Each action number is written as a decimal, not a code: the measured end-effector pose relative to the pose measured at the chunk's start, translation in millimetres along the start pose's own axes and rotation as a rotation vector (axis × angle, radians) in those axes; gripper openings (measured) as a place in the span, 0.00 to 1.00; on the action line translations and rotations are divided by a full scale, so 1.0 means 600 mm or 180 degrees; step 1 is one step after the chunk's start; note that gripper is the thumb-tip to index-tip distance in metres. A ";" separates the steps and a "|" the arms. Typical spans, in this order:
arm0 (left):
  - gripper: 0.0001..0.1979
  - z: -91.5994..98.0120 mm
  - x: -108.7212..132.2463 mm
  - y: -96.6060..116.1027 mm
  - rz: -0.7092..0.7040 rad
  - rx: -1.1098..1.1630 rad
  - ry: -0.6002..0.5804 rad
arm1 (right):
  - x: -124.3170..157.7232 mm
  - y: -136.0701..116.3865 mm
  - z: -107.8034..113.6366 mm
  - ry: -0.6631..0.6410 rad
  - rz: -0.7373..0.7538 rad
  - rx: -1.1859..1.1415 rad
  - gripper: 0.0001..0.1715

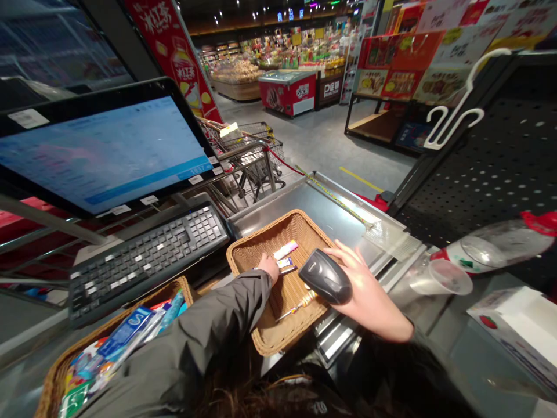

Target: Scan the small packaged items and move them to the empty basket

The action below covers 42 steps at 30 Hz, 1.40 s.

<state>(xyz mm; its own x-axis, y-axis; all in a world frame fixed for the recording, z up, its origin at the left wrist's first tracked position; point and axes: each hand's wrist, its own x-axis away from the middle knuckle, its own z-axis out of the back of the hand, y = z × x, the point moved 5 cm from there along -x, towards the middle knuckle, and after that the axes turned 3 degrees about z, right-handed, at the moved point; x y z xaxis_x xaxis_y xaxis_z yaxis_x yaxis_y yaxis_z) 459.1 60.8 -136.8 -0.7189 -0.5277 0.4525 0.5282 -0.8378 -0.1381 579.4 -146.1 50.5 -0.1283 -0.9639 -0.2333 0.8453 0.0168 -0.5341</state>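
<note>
My right hand [369, 296] grips a black handheld barcode scanner [326, 277] above the right side of a woven basket [243, 249]. Inside that basket, my left hand [268, 267] has curled fingers at the left ends of some small packs. One is a slim white and pink pack [286, 250]; just below it lies a small white and blue pack [285, 263]. What the left fingertips hold, if anything, is hidden. Nearer to me in the basket is a thin stick-like item with a striped yellow and white end [308, 299], partly under the scanner.
A second woven basket [47, 377] at lower left holds several colourful packages. Behind it are a keyboard [152, 255] and a monitor [108, 154]. On the right are a plastic cup [441, 278], a large bottle [500, 244] and a white box [517, 331]. A metal counter [322, 203] extends beyond the basket.
</note>
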 end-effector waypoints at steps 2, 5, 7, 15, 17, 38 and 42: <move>0.17 0.024 0.011 -0.002 -0.0129 0.0059 0.0133 | 0.002 0.002 0.002 0.0045 0.0026 0.0017 0.30; 0.14 0.071 0.037 -0.002 -0.0354 0.0176 0.0500 | 0.002 0.005 0.000 0.0119 0.0046 0.0064 0.29; 0.17 0.104 0.058 -0.001 -0.0460 0.0277 0.0807 | 0.000 0.005 -0.004 0.0160 0.0041 0.0083 0.30; 0.10 0.210 0.138 -0.026 -0.0414 0.0640 0.1450 | -0.001 -0.005 -0.002 0.0352 0.0005 0.0078 0.28; 0.10 0.239 0.164 -0.045 -0.0338 0.0848 0.1587 | 0.002 -0.009 0.002 0.0498 0.0039 0.0060 0.30; 0.16 0.238 0.503 -0.214 0.0398 0.1703 0.2559 | -0.007 -0.214 -0.026 0.0734 0.1091 0.0376 0.24; 0.16 0.201 0.568 -0.232 0.0568 0.1505 0.2831 | -0.012 -0.263 -0.058 0.0578 0.1309 0.0371 0.24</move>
<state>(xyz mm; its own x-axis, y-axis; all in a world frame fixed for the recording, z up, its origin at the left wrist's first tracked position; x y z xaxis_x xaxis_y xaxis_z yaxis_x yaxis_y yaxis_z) 195.3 14.2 143.1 -0.5857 -0.7132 -0.3851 0.6461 -0.6977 0.3095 428.8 -132.5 108.3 0.1499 -0.8211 -0.5507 0.8963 0.3479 -0.2749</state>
